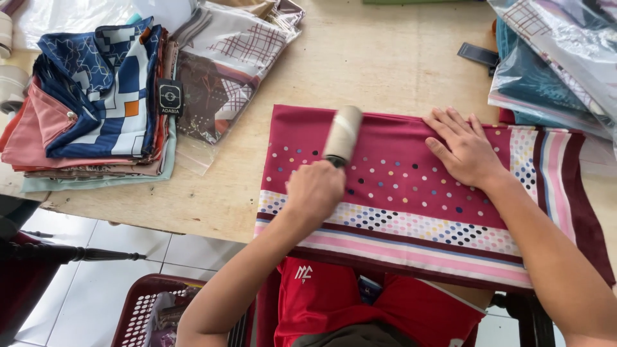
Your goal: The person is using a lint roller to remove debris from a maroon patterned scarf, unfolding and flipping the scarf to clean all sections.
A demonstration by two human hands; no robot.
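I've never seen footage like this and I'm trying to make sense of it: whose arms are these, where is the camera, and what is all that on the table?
There is no machine here. The one picture comes from a camera worn on a person's head, looking down, so the two arms are that person's own. The left hand grips the handle of a lint roller, whose pale roll lies on a folded dark red cloth with coloured dots and pink stripes. The right hand lies flat on that cloth. It rests on a wooden table. To the left is a pile of folded patterned fabrics; at top right, more fabrics in clear plastic bags. A red basket stands on the floor below.
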